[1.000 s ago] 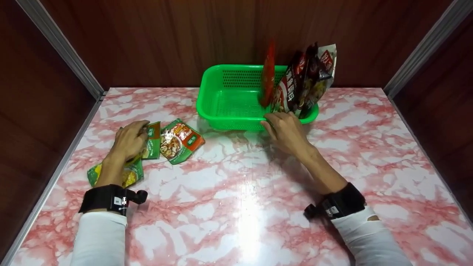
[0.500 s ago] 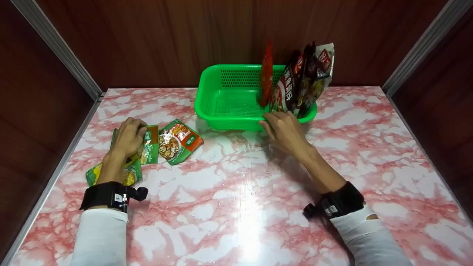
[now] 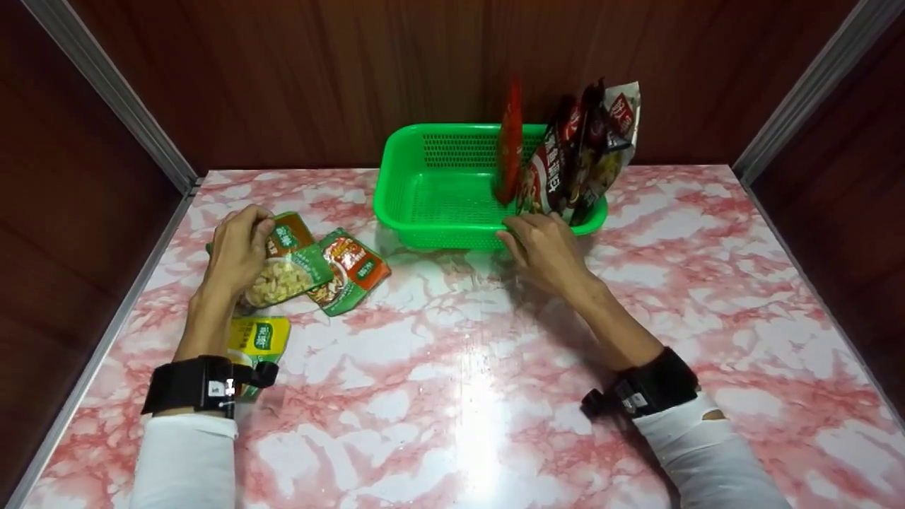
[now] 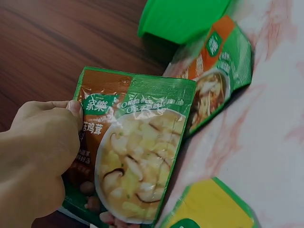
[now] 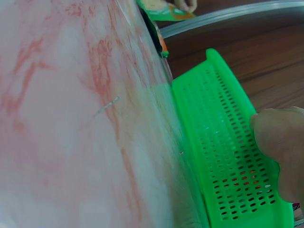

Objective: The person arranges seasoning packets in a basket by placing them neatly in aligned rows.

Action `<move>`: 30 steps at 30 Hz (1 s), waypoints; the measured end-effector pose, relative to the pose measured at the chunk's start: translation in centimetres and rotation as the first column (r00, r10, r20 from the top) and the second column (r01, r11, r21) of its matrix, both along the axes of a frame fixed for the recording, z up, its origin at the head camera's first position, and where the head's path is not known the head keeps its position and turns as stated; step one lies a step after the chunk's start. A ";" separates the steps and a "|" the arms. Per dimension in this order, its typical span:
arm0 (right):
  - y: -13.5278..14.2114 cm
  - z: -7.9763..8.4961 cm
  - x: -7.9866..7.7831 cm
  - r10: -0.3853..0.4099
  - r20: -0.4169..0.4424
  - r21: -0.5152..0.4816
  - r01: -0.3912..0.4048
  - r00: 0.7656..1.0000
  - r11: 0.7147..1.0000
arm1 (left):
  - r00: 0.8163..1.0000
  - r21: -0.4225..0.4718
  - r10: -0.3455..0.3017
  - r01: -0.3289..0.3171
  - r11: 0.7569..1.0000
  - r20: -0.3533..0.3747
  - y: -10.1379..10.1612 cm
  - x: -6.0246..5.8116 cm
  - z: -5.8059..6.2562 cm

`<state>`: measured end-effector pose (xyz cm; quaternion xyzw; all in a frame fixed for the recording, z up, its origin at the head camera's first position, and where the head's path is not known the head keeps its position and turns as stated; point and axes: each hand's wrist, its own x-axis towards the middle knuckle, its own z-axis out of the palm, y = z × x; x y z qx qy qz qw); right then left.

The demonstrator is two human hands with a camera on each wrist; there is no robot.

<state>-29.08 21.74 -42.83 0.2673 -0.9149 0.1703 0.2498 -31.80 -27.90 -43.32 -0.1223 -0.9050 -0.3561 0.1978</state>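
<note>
My left hand [image 3: 237,249] pinches a green-and-brown soup packet [image 3: 286,279] by its edge, thumb on the printed front in the left wrist view. The packet is tilted up and overlaps an orange-and-green food packet [image 3: 368,272] behind it. Below, a yellow-and-green packet [image 3: 263,335] lies on the table, partly hidden by my wrist. My right hand [image 3: 548,251] grips the front rim of a green plastic basket [image 3: 438,237], with fingers over the edge and thumb outside. Inside the basket's right half stand a red packet [image 3: 510,152] and dark brown pouches [image 3: 548,166].
The pink-and-white marbled table [image 3: 396,396] is enclosed by dark wood-grain panels [image 3: 318,78] at the back and both sides. The basket stands near the back panel. A black camera strap [image 3: 187,385] circles my left wrist, another black strap [image 3: 654,385] my right.
My left hand has lifted the green-and-brown packet off the table and tilted it toward the right. The yellow packet has shifted toward the front. My right hand stays on the basket rim.
</note>
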 end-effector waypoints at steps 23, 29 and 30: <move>0.2 0.2 0.0 0.001 0.017 -0.002 -0.001 1.000 1.000 | 0.971 0.533 -0.055 0.174 0.828 -0.232 13.6 4.3 7.5; 0.2 0.6 0.1 0.012 0.087 -0.020 -0.011 0.996 1.000 | 0.962 0.593 -0.082 0.227 0.772 -0.261 17.8 5.0 7.7; 0.3 0.7 0.1 0.018 0.113 -0.034 -0.014 0.993 0.999 | 0.960 0.598 -0.083 0.232 0.767 -0.267 18.4 5.0 7.7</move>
